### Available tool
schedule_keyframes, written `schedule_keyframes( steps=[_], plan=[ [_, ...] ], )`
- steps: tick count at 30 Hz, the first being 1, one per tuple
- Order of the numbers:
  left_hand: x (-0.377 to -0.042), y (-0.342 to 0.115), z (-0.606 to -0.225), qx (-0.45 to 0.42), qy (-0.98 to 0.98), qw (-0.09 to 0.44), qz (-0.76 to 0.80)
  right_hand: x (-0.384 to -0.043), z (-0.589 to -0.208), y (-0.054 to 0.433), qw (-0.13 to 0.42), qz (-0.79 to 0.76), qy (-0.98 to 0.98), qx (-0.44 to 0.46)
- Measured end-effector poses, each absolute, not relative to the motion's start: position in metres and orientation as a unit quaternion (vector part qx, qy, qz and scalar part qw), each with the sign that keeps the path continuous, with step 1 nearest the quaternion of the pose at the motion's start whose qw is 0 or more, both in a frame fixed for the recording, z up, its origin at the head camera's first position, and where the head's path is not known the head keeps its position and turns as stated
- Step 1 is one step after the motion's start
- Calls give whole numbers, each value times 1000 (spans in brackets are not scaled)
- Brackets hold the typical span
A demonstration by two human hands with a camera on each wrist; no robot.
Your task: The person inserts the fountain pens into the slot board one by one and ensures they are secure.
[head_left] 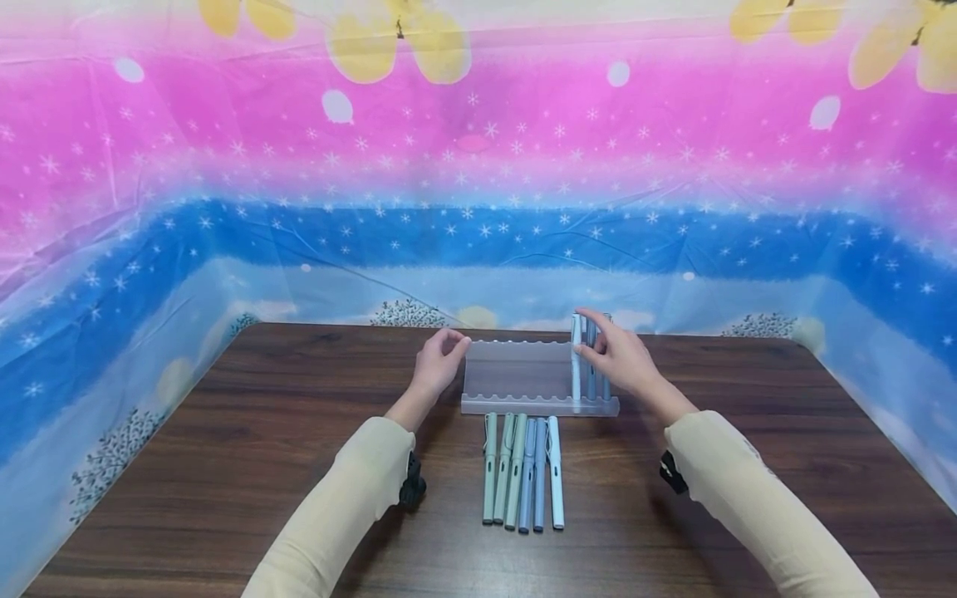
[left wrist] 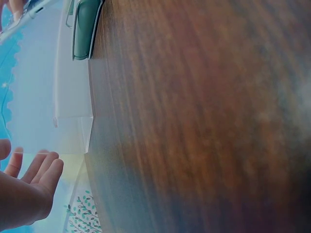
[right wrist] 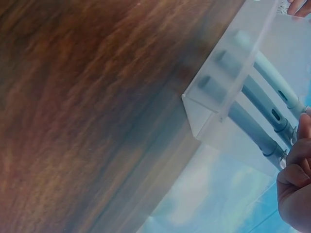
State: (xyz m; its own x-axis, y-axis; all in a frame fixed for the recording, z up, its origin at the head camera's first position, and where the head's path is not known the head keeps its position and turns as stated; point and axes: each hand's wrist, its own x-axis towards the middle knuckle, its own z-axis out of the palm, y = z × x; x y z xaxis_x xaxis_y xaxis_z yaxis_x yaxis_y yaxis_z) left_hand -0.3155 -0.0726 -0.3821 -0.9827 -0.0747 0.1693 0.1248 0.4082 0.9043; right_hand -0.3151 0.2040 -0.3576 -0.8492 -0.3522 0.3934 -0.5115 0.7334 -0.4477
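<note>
A clear plastic pen rack [head_left: 516,370] with notched edges stands on the table. At its upper left corner, the thumb and fingertips of my left hand [head_left: 439,361] pinch the edge; the left wrist view shows this hand [left wrist: 34,187] beside the rack's side. Toward the rack's right end, my right hand [head_left: 624,357] holds a pale blue pen [head_left: 576,365] upright in a slot, near its cap. Two grey-blue pens [right wrist: 262,104] stand in the slots to its right, partly behind the hand. In front of the rack lie several capped pens [head_left: 513,473] in green, grey-blue and pale blue.
The dark wooden table [head_left: 262,465] extends to both sides of the rack. A patterned cloth backdrop [head_left: 478,232] surrounds its back and sides. The lying pens sit close together, just before the rack's front ledge.
</note>
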Motion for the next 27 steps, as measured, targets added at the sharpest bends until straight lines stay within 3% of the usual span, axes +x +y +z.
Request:
schedule_keyframes(
  steps=[15,27],
  plan=[
    [-316,-72,-383,-16,-835,103,-540,-317,-354,201,118,270,-934,203],
    [-316,-72,-383,-15,-835,106,-540,-315,-356,203,132,283,-926,211]
  ],
)
